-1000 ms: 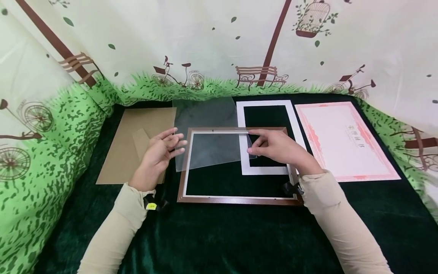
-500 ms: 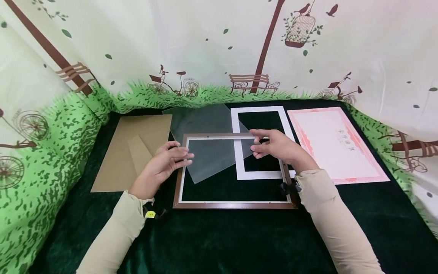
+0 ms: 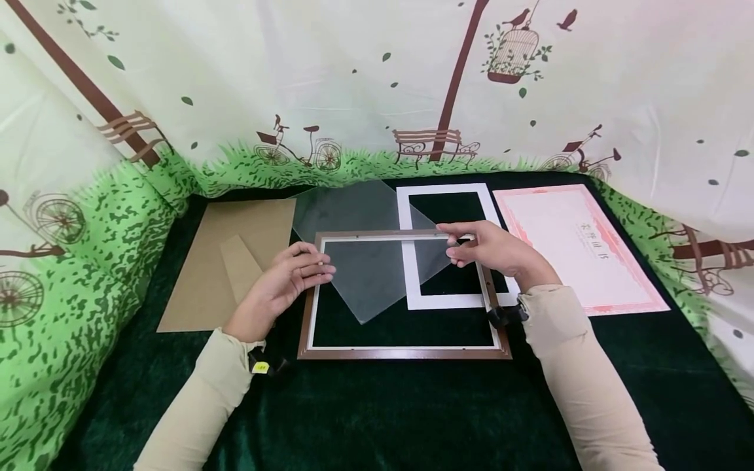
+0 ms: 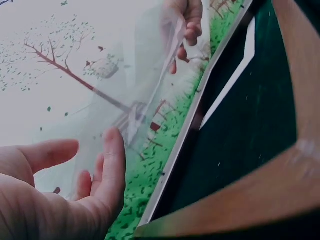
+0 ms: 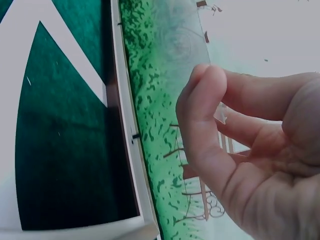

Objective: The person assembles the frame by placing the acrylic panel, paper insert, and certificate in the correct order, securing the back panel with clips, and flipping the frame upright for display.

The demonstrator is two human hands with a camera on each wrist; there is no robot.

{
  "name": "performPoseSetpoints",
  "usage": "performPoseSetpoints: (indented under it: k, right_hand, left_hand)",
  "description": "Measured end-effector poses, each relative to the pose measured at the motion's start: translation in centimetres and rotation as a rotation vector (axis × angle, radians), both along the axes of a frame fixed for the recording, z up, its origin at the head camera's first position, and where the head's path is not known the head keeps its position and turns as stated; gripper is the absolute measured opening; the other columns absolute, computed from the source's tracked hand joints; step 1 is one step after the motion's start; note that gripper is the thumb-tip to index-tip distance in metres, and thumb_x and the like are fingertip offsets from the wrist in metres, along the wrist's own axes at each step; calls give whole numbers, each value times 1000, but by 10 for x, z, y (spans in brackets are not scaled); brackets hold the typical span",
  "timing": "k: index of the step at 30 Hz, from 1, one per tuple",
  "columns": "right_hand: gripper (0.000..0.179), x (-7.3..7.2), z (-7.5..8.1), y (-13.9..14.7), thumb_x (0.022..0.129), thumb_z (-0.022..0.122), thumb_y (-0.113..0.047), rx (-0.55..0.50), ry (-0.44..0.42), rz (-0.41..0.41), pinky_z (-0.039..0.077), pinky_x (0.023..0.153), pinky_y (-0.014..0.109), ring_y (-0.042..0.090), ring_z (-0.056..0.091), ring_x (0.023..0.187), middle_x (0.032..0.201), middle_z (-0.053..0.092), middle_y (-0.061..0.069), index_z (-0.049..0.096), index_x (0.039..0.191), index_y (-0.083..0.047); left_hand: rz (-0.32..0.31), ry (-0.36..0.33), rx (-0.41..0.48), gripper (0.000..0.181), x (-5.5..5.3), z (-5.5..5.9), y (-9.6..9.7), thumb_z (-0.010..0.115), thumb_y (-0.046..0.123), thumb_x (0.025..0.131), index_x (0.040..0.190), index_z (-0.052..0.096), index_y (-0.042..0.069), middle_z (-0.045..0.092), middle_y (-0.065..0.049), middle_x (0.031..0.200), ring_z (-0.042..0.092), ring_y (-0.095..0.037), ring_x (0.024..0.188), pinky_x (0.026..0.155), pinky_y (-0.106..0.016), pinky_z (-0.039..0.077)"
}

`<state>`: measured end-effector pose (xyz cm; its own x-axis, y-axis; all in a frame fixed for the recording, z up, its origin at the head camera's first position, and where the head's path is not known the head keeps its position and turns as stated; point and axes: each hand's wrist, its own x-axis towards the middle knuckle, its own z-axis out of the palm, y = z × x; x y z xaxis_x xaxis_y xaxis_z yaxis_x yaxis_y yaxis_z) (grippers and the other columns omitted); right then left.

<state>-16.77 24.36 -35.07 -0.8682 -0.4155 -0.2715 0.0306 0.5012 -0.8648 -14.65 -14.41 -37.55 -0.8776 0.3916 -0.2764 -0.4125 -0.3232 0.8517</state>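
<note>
In the head view a clear plastic sheet [image 3: 365,275] hangs turned, one corner pointing toward me, over a brown picture frame [image 3: 406,353]. My right hand [image 3: 495,248] pinches the sheet's right corner between thumb and fingers; the right wrist view shows that pinch on the clear sheet [image 5: 180,40]. At the opposite edge is my left hand [image 3: 277,281], its fingers extended right at the sheet. In the left wrist view the thumb of my left hand [image 4: 75,190] stands apart from its fingertips, which overlap the sheet [image 4: 135,75].
A brown backing board [image 3: 194,281] with a stand flap lies at left. A white mat [image 3: 448,301] lies partly behind the frame, and a pink-bordered certificate [image 3: 548,261] lies at right. Dark green cloth [image 3: 377,418] covers the table, with a printed curtain [image 3: 330,65] behind.
The clear sheet has turned so that its near corner swings toward me over the frame's opening. My right hand has shifted slightly right with its corner; the head view has tilted a little.
</note>
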Motion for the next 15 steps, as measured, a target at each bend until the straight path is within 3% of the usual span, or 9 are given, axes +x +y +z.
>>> performPoseSetpoints:
  k: [10, 13, 15]
  right_hand:
    - [51, 0, 7, 8, 99, 56, -7, -11, -22, 37, 52, 74, 33, 17, 57, 77, 105, 47, 13, 46, 149, -9]
    - [50, -2, 6, 9, 99, 56, -7, -16, -31, 32, 50, 71, 32, 17, 55, 75, 103, 49, 11, 46, 149, -8]
    - [49, -3, 5, 8, 100, 56, -10, -18, -30, 22, 50, 69, 32, 18, 54, 75, 100, 51, 9, 48, 148, -8]
  left_hand:
    - [152, 23, -34, 9, -10, 8, -23, 50, 20, 105, 103, 55, 13, 73, -4, 94, 74, -18, 84, 79, -30, 61]
    - [155, 5, -43, 14, -15, 11, -33, 46, 27, 106, 108, 51, 13, 73, -3, 90, 74, -18, 77, 74, -32, 61]
    - [124, -13, -38, 22, -15, 13, -43, 42, 33, 107, 112, 48, 13, 75, -4, 86, 74, -18, 72, 71, -34, 62]
